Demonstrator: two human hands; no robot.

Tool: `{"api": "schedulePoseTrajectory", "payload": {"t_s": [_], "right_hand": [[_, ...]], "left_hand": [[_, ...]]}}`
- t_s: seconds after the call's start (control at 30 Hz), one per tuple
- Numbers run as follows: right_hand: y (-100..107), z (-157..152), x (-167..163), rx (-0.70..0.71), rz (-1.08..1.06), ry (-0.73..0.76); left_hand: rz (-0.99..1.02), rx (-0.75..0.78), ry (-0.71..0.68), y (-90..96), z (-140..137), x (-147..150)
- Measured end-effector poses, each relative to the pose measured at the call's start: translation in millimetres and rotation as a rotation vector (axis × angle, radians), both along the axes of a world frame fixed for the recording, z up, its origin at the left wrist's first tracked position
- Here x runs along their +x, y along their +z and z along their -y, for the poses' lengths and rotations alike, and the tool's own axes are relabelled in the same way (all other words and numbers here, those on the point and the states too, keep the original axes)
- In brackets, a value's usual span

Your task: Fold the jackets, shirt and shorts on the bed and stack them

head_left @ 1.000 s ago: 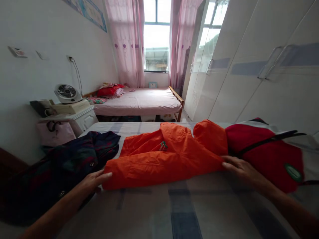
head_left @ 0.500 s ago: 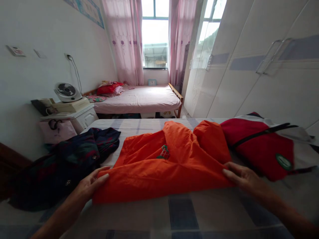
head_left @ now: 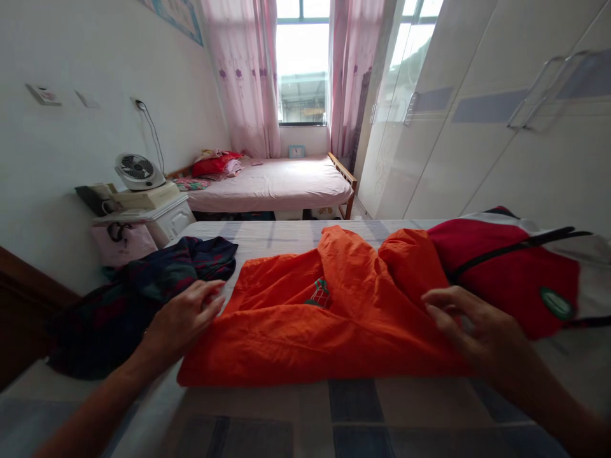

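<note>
An orange garment of thin cloth lies partly folded on the near bed, its front edge turned over into a wide band. A green and white emblem shows in the middle of it. My left hand hovers at the garment's left edge, fingers apart and holding nothing. Over the right end, my right hand is open too, with thumb and fingers spread near the cloth. Whether its fingertips touch the fabric I cannot tell.
A dark plaid garment lies to the left, and a red and white garment with a green badge to the right. Beneath is a checked bedsheet. Farther off stand a pink-covered bed, a fan on a cabinet, and a white wardrobe.
Both hands have let go of the orange garment's folded edge and risen slightly. The folded band now lies flatter on the bed. The view has shifted a little.
</note>
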State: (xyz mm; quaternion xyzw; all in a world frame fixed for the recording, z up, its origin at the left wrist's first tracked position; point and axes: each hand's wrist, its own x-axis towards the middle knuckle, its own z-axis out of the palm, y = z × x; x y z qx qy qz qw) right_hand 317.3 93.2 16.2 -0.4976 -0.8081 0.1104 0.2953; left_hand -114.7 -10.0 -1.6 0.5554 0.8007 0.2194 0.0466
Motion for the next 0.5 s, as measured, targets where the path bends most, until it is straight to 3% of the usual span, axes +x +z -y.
{"api": "schedulePoseTrajectory", "payload": {"t_s": [0.1, 0.23, 0.37, 0.5], "right_hand": [[3, -1, -43, 0.052, -0.036, 0.236], [-24, -1, -78, 0.016, -0.077, 0.412], [-52, -1, -83, 0.003, -0.062, 0.473], [-64, -2, -82, -0.017, -0.045, 0.484]], "left_hand": [[-0.257, -0.046, -0.204, 5.8, -54, -3], [-0.344, -0.157, -0.269, -5.2, -106, -9], [-0.406, -0.219, -0.286, -13.1, -119, -4], [-0.479, -0.220, -0.242, -8.3, -120, -3]]}}
